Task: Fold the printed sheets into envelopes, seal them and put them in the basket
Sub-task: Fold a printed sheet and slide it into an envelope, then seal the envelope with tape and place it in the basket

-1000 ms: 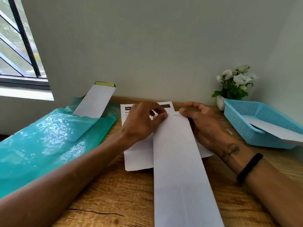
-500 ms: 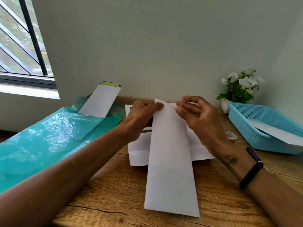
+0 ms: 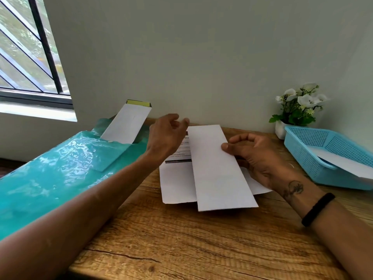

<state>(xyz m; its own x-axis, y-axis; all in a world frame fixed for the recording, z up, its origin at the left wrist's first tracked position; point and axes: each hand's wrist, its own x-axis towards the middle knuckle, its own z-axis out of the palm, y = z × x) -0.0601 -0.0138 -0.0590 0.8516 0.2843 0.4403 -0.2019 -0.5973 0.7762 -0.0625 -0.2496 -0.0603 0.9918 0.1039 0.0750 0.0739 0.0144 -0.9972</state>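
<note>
A long white envelope (image 3: pixel 218 170) lies lengthwise over the printed sheets (image 3: pixel 177 178) in the middle of the wooden table. My right hand (image 3: pixel 256 158) pinches its right edge, thumb on top. My left hand (image 3: pixel 165 136) hovers beside the envelope's far left corner, fingers loosely curled, holding nothing. The light blue basket (image 3: pixel 314 146) stands at the right with a white envelope (image 3: pixel 343 160) inside it.
A teal plastic bag (image 3: pixel 50 178) covers the left of the table, with a white envelope (image 3: pixel 127 126) sticking out of it and leaning on the wall. A small pot of white flowers (image 3: pixel 296 110) stands behind the basket. Bare wood (image 3: pixel 181 245) lies near me.
The envelope has slid away from me onto the sheets. My left hand has let go of its far end and lifted off to the left; my right hand now holds its right edge.
</note>
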